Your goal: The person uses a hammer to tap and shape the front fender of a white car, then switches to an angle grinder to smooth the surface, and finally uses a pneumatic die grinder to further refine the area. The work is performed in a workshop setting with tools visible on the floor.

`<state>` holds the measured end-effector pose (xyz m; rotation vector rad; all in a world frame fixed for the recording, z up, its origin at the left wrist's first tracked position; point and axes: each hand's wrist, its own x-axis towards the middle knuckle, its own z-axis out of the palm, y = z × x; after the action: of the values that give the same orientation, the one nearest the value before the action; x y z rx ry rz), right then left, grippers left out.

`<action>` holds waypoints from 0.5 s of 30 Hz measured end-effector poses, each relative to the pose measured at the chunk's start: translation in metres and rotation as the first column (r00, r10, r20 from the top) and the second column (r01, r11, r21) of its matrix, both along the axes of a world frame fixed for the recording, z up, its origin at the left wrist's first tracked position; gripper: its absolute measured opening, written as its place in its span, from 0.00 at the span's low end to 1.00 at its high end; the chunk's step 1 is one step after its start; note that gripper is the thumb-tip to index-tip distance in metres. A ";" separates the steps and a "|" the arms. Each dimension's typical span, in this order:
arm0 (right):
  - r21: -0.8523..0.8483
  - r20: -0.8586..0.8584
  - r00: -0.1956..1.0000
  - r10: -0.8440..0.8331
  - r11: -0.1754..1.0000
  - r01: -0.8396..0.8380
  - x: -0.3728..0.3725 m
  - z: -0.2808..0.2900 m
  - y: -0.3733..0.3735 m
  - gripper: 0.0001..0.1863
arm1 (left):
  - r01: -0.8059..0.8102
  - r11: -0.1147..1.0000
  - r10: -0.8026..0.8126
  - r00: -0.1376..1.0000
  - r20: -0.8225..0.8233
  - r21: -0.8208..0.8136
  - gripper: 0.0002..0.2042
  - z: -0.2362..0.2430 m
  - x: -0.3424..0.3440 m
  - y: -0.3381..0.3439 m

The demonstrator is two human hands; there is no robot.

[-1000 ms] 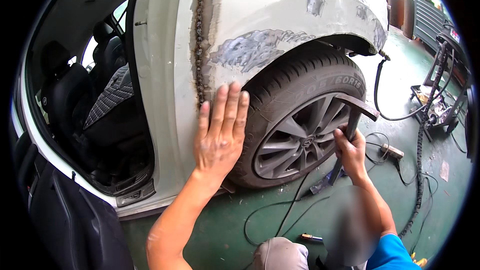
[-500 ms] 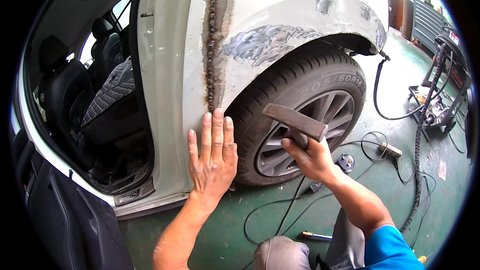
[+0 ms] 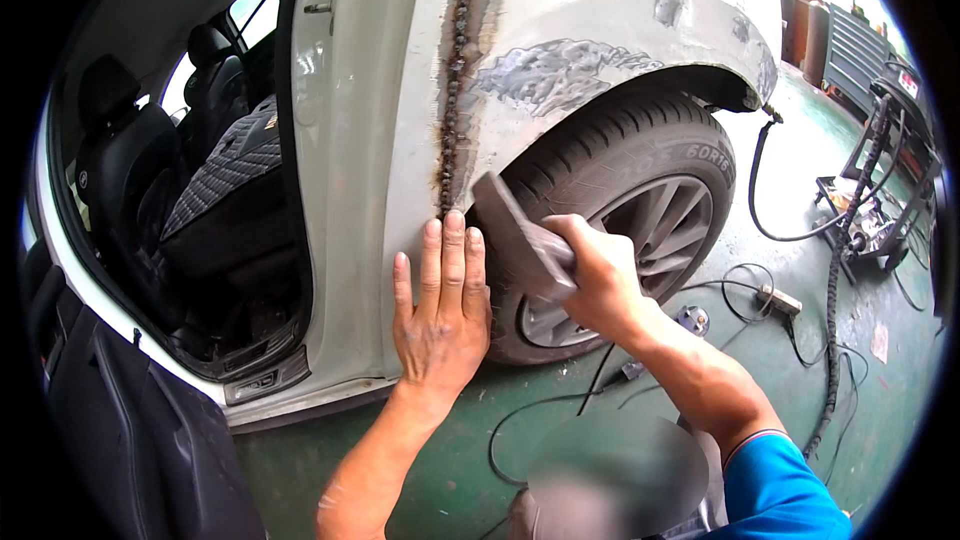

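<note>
My left hand (image 3: pixel 440 315) lies flat against the white car body (image 3: pixel 400 140), fingers stretched upward. Its fingertips reach the lower end of a rough weld seam (image 3: pixel 457 90) that runs up the panel between scorched, bare-metal edges. In my right hand (image 3: pixel 608 280) is a hammer (image 3: pixel 522 240), gripped by its handle close to the head. The hammer's long head is tilted in front of the tyre (image 3: pixel 570 155), its upper end close to the wheel arch edge, right of my left fingers. Whether it touches the panel I cannot tell.
An open doorway shows black seats (image 3: pixel 135 150) at left; a black door panel (image 3: pixel 130 430) stands lower left. Sanded grey filler (image 3: pixel 560 75) marks the arch. A cable clamp (image 3: pixel 772 113) grips the rear edge. Cables, a power strip (image 3: pixel 780 300) and a wheeled cart (image 3: pixel 880 200) are at right.
My right hand has swung the hammer left and up, toward the arch edge, its head now steeply tilted. The left hand stays on the panel. The view has shifted slightly.
</note>
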<state>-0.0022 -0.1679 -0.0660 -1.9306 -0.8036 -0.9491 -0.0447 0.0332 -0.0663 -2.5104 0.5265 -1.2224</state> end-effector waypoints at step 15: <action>-0.028 0.036 0.999 -0.002 1.000 0.003 0.021 -0.004 -0.001 0.19 | -0.017 0.999 0.016 0.999 -0.051 -0.032 0.38 -0.005 -0.003 0.001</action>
<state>0.0192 -0.1690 -0.0705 -1.9443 -0.8390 -0.9812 -0.0474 0.0342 -0.0712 -2.5731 0.5010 -1.1736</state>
